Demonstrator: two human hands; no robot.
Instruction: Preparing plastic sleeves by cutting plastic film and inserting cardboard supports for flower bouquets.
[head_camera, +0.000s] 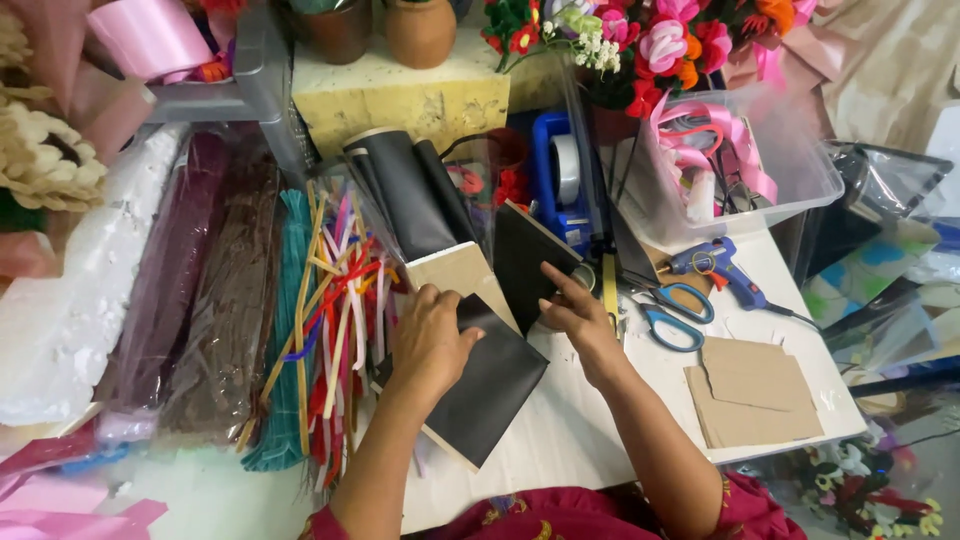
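Observation:
My left hand (428, 340) presses down on a black sheet (495, 385) lying over a tan board (458, 272) on the white table (570, 430). My right hand (578, 312) grips the lower edge of a second black sheet (528, 258), holding it up on its edge just right of the board. A roll of black material (405, 190) lies behind both sheets.
Blue-handled scissors (672, 312) and a blue glue gun (718, 265) lie right of my hands. Cardboard pieces (752, 392) sit at the table's right. Coloured pipe cleaners (335, 320) and wrapped bundles (215, 290) lie left. A clear bin (800, 175) holds ribbon, behind it artificial flowers (650, 45).

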